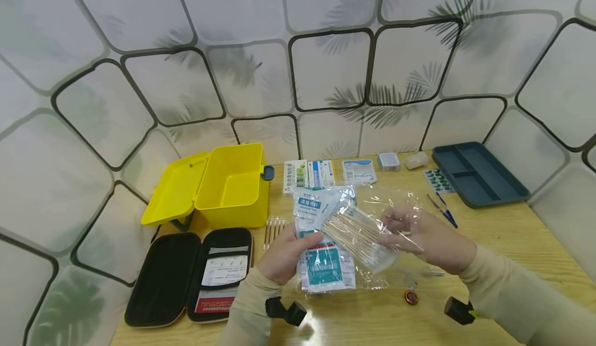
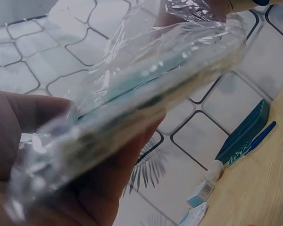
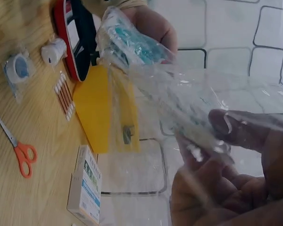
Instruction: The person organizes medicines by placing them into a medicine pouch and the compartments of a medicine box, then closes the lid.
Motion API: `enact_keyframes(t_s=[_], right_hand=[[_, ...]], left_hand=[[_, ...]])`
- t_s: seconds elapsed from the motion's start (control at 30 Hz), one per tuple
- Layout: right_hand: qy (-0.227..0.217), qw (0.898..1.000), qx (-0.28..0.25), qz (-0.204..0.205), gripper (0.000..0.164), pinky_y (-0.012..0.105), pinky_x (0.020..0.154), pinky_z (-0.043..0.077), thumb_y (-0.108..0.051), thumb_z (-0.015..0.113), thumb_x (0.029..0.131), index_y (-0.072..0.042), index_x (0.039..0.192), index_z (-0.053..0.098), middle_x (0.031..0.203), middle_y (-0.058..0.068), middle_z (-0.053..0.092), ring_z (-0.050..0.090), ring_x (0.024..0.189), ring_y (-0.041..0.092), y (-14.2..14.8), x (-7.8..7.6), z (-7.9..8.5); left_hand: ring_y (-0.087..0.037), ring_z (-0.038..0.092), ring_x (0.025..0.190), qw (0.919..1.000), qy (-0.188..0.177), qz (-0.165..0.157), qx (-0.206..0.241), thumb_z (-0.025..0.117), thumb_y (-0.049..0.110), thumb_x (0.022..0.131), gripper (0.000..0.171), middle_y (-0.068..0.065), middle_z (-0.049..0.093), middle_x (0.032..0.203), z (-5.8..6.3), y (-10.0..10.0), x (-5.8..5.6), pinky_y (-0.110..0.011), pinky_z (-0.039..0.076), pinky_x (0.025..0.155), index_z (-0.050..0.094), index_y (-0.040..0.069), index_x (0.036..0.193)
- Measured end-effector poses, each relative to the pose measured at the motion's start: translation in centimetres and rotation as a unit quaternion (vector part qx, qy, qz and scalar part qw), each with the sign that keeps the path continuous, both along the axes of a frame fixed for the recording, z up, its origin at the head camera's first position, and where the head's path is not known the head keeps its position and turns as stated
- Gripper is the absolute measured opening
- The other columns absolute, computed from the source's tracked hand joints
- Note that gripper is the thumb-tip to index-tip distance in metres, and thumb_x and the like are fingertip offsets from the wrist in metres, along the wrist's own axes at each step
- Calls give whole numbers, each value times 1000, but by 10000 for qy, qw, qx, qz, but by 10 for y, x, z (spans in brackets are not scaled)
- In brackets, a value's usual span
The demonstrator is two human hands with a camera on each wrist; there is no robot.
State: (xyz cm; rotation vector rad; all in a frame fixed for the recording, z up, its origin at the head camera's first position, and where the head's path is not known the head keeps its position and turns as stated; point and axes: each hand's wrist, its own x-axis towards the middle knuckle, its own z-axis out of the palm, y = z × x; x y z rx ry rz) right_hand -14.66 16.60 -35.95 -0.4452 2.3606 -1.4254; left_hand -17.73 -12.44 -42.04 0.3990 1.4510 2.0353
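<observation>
A clear plastic bag (image 1: 372, 196) with teal-and-white packets (image 1: 323, 267) in it is held up over the table between both hands. My left hand (image 1: 289, 250) grips its left side, thumb lying over the packets. A pack of thin wooden-stick swabs (image 1: 356, 232) slants across the bag's right part. My right hand (image 1: 426, 237) pinches the pack's right end through the crinkled film. In the right wrist view, the right thumb (image 3: 240, 129) presses the film against the fingers. The left wrist view shows the bag (image 2: 118, 113) edge-on in the left hand.
An open yellow box (image 1: 233, 185) and an opened black case (image 1: 165, 279) are on the left. Medicine boxes (image 1: 309, 174) line the back; a blue divided tray (image 1: 479, 175), blister pack (image 1: 438, 180) and tweezers (image 1: 447, 211) are right. Orange-handled scissors (image 3: 23, 155) and loose swabs (image 3: 63, 96) lie on the table.
</observation>
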Motion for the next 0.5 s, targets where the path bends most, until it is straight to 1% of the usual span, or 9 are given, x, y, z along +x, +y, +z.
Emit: enact_keyframes(t_s=[0.03, 0.07, 0.13, 0.17, 0.23, 0.3, 0.4, 0.5], right_hand=[[182, 9996, 197, 126, 33, 29, 68, 54, -27, 65, 93, -3, 112, 55, 102, 12, 63, 60, 90, 22, -2, 0, 0], [246, 9990, 250, 265, 26, 28, 61, 52, -27, 65, 92, -5, 105, 57, 93, 8, 63, 58, 80, 18, -3, 1, 0], [250, 9978, 208, 572, 20, 28, 54, 51, -25, 63, 94, -7, 103, 60, 85, 5, 63, 56, 69, 16, -4, 1, 0], [162, 9977, 108, 654, 18, 29, 53, 51, -24, 62, 95, -8, 103, 61, 86, 6, 64, 56, 68, 15, -4, 1, 0], [145, 9969, -113, 769, 18, 30, 58, 54, -21, 58, 97, -6, 105, 62, 89, 8, 64, 59, 72, 17, -4, 1, -1], [122, 9965, -366, 738, 19, 34, 65, 57, -19, 56, 98, -4, 107, 61, 96, 12, 64, 63, 80, 22, -4, 0, -3], [118, 9972, -524, 511, 18, 37, 72, 58, -19, 56, 98, -3, 105, 60, 99, 16, 60, 62, 87, 28, -5, -1, -5], [125, 9985, -488, 226, 22, 37, 72, 57, -20, 60, 95, 0, 106, 60, 98, 15, 59, 61, 86, 27, -11, 1, -5]], left_hand=[[-31, 64, 105, 10000, 36, -39, 4, 51, 18, 100, 46, -22, 57, 128, 0, 0, 0, -47, 53, 86, 38, 6, 143], [-31, 64, 106, 10000, 46, -54, 9, 51, 18, 100, 47, -21, 57, 129, 0, 1, 0, -48, 53, 86, 38, 7, 144], [-31, 63, 107, 10000, 45, -68, 55, 50, 18, 101, 46, -20, 56, 131, 0, 1, 0, -48, 53, 86, 38, 8, 144], [-31, 64, 107, 10000, 35, -57, 58, 50, 18, 101, 46, -20, 56, 131, 0, 1, 0, -48, 53, 85, 39, 8, 144], [-30, 64, 105, 10000, 2, -17, 32, 51, 18, 100, 46, -20, 58, 129, 0, 1, 0, -47, 54, 84, 39, 8, 144], [-30, 65, 104, 10000, -4, 12, -7, 52, 19, 100, 48, -21, 59, 127, 0, 2, 0, -46, 54, 84, 38, 7, 143], [-30, 65, 105, 10000, 77, -29, -19, 54, 19, 99, 48, -21, 59, 127, -1, 3, 0, -46, 54, 84, 39, 7, 143], [-32, 64, 107, 9992, 335, -196, 83, 52, 18, 100, 47, -21, 58, 128, -3, 6, 0, -46, 54, 84, 40, 5, 143]])
